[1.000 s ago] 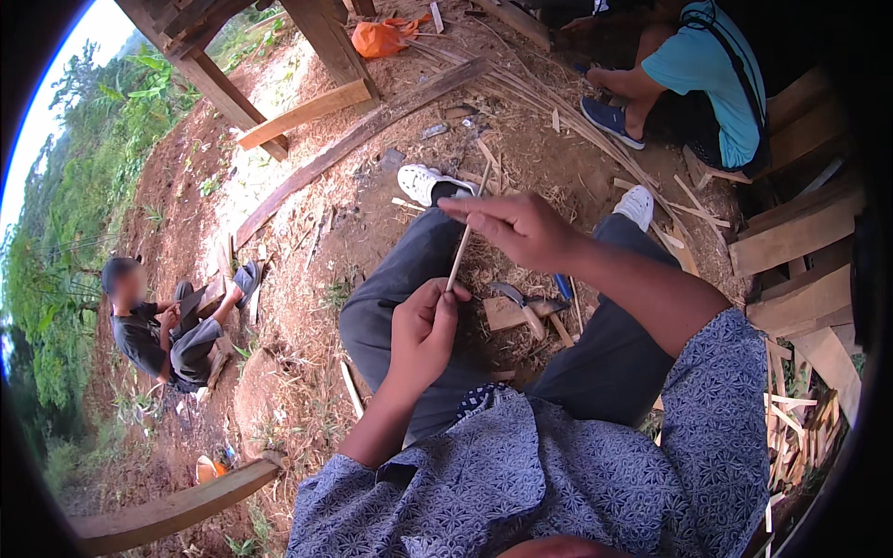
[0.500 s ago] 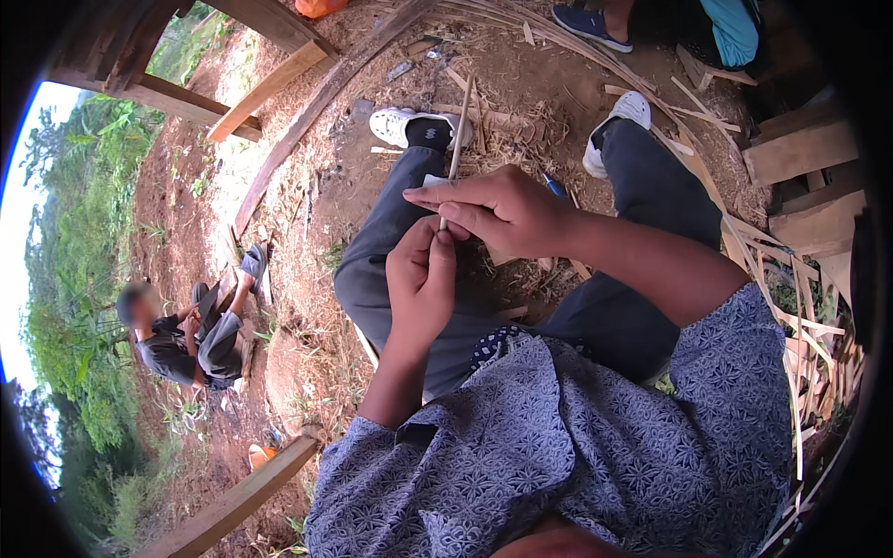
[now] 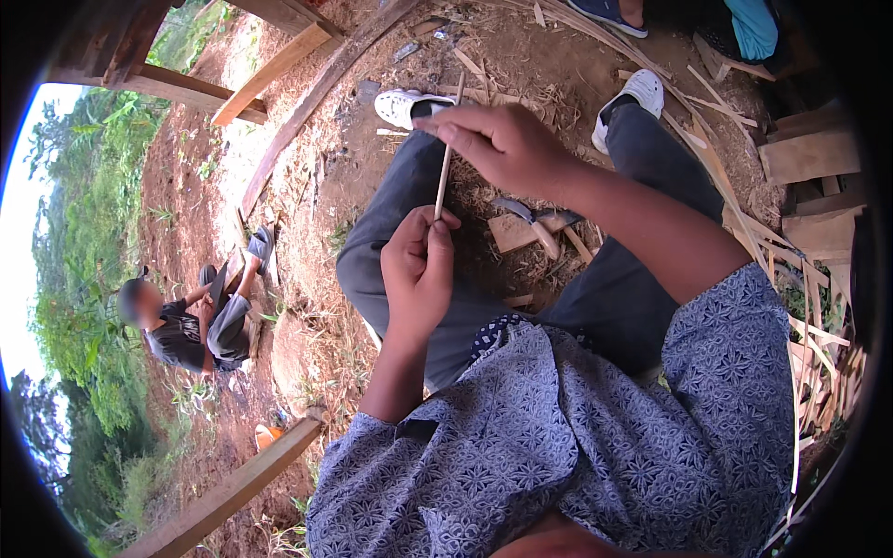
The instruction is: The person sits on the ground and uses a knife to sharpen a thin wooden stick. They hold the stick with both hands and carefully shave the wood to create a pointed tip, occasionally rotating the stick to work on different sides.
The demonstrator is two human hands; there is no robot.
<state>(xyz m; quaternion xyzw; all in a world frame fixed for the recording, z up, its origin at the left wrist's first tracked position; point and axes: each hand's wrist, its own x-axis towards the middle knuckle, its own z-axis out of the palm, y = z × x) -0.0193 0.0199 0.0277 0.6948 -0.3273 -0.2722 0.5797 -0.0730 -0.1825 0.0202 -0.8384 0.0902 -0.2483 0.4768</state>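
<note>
A thin, pale wooden stick [image 3: 444, 182] points away from me, slightly tilted, between my two hands. My left hand [image 3: 419, 270] is closed around its near end, the thumb lying along it. Farther up, my right hand [image 3: 502, 144] is closed over the stick, with the thumb pressed to its side and the fingers across it. A small pale scrap [image 3: 437, 109] shows at the right fingers; I cannot tell what it is. Below the right forearm, a knife with a wooden handle [image 3: 546, 242] lies by a small wooden block [image 3: 510, 234] on the ground between my legs.
Wood shavings and long split strips [image 3: 712, 172] lie around my feet and along the right side. Wooden blocks [image 3: 814, 158] are stacked at the right. A person [image 3: 186, 325] sits on the slope at left. Another person's shoe [image 3: 609, 17] is at the top. Timber beams [image 3: 270, 79] stand at upper left.
My right hand has slid up the stick, away from my left hand, baring the length between them. The knife has come into sight. The left hand stays at the near end.
</note>
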